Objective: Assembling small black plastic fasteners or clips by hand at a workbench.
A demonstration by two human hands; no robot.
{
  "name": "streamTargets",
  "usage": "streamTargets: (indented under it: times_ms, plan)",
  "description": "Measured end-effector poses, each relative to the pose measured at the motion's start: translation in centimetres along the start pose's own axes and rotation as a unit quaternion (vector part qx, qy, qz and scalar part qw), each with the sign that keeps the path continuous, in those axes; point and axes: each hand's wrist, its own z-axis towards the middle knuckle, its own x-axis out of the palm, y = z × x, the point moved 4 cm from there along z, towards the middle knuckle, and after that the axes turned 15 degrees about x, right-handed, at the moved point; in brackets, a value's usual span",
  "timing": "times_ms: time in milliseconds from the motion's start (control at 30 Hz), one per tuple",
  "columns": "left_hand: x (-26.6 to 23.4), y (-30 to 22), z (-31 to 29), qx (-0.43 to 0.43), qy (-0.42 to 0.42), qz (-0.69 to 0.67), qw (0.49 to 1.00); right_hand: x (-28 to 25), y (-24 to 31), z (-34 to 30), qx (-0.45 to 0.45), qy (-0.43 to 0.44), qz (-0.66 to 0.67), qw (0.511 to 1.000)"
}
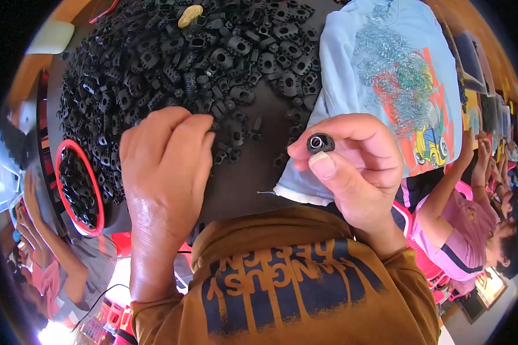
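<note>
Between the thumb and fingers of my right hand [357, 172] is a small black plastic clip part [327, 140], with the round end of a metal coil spring [317, 141] showing in it. My left hand [166, 158] is back-up at the near edge of a large heap of black plastic clip parts [155, 63], many toothed and with oval holes. Its fingers are bent and close together; the tips are hidden, so what they hold, if anything, does not show. Beyond my right hand, many small metal springs [394, 75] lie on a light blue printed shirt [339, 63].
The dark table [236, 187] is in front of me. At the left stands a red-rimmed basket [101, 204] of black parts. A yellow oval object [190, 16] rests on the heap. People sit close by on both sides, one in a pink shirt [457, 230] at right.
</note>
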Motion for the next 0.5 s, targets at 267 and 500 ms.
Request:
streamTargets:
  times_ms: [267, 500]
  plan:
    - [-0.1, -0.5, -0.5, 0.005, -0.034, -0.015, 0.999, 0.2, -0.4, -0.2, -0.006, -0.001, 0.003, 1.0]
    - [1.2, -2.3, 0.6, 0.091, 0.049, 0.011, 0.995, 0.6, -0.5, -0.2, -0.001, -0.002, 0.002, 1.0]
